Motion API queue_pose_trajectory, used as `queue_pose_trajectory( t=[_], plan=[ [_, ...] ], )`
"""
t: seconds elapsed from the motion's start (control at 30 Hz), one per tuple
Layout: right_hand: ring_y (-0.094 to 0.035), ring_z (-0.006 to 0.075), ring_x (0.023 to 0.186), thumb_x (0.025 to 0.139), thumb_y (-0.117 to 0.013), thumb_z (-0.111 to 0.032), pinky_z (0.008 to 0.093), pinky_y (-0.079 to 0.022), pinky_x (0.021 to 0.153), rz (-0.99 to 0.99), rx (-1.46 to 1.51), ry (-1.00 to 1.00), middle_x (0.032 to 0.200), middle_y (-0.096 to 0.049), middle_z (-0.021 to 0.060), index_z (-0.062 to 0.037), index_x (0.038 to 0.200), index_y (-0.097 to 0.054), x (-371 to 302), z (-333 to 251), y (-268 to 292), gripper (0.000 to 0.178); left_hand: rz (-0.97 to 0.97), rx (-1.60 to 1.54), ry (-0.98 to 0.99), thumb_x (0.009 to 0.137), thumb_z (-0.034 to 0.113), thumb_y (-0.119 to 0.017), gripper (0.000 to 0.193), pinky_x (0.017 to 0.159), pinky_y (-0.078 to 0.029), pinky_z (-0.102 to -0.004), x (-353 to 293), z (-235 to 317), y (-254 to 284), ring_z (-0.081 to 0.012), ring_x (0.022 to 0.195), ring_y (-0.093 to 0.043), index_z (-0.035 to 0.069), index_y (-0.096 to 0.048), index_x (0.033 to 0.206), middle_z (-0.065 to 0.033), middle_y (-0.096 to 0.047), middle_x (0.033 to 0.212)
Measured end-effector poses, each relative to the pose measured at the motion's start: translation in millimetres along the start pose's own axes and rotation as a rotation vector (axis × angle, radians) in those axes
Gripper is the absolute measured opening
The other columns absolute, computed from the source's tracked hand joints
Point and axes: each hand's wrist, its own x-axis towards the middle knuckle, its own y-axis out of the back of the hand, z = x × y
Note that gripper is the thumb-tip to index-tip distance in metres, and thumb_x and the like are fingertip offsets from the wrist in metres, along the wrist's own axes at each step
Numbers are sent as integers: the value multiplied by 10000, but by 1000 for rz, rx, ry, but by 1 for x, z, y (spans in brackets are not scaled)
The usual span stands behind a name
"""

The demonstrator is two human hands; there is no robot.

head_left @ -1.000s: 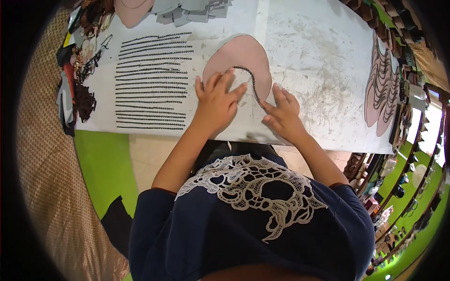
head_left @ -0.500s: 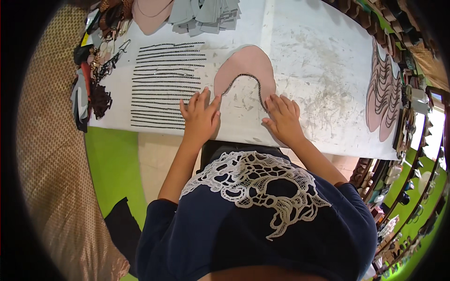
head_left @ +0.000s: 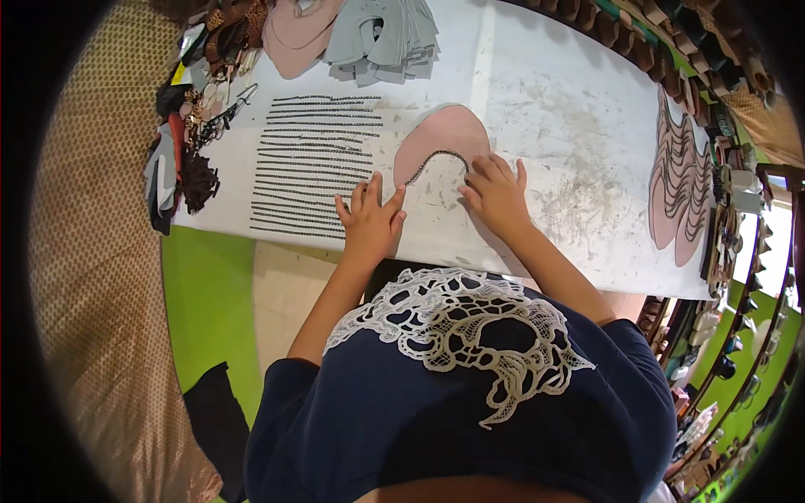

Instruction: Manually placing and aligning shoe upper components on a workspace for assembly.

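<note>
A pink horseshoe-shaped piece [head_left: 443, 127] lies flat on the white-covered table in front of me. Along its inner curve runs a dark beaded chain [head_left: 437, 153]. Fingers spread, my left hand [head_left: 371, 220] rests at the piece's left end, its index fingertip near the chain's end there. My right hand [head_left: 498, 194] lies over the piece's right arm with its fingers apart, hiding that end of the chain. To the left, several dark beaded strips [head_left: 314, 168] are laid out in rows, and my left fingers touch or nearly touch their right ends.
A stack of grey cut pieces [head_left: 381, 42] and more pink pieces [head_left: 299, 38] lie at the far left. Tassels and chains [head_left: 199, 180] crowd the left edge. Pink pieces with chains [head_left: 677, 180] overlap at the right, near shelves of goods [head_left: 738, 335].
My right hand has moved up and inward over the piece's right arm, covering the chain's end. The left hand stays by the left end. The whole view has shifted slightly.
</note>
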Motion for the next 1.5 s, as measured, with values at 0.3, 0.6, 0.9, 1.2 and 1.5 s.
queue_pose_trajectory(
  t=[0.3, 0.6, 0.9, 1.2, 1.5],
  plan=[
    [-251, 274, 1387, 847, -521, -534, 629, -120, 1068, 151, -71, 325, 1458, -371, 52, -123, 1374, -429, 18, -39, -44, 674, 38, 1, 32, 817, 347, -617, 444, 1005, -145, -690, 0, 5, -2, -326, 1290, -331, 317, -549, 1255, -119, -366, 1422],
    [-246, 324, 1386, 898, -467, -501, 647, -78, 1063, -103, 128, 201, 1442, -401, 52, -107, 1365, -434, 41, -20, -6, 612, -18, -29, 76, 820, 329, -619, 441, 1007, -146, -685, 2, 7, 1, -308, 1287, -325, 318, -551, 1255, -114, -356, 1425],
    [-249, 267, 1392, 894, -467, -504, 649, -45, 1071, 115, -161, 185, 1444, -401, 37, -120, 1376, -429, 34, -12, -30, 618, -25, -52, 81, 812, 308, -633, 401, 1018, -144, -680, 4, 8, 3, -314, 1295, -330, 300, -585, 1210, -116, -372, 1415],
    [-235, 293, 1399, 912, -467, -455, 619, -59, 1082, -29, 347, -15, 1448, -384, 102, -112, 1402, -387, 41, 5, -15, 604, -41, -37, 62, 826, 300, -609, 409, 1012, -133, -688, 5, 7, 6, -308, 1282, -338, 295, -568, 1233, -131, -374, 1411],
    [-315, 242, 1369, 897, -491, -453, 584, -85, 1098, 154, -58, 235, 1455, -379, 92, -63, 1400, -374, 36, -23, -40, 647, -2, -30, 51, 810, 294, -630, 478, 1006, -136, -690, -1, 8, -1, -304, 1276, -346, 298, -533, 1278, -138, -378, 1406]
  ],
)
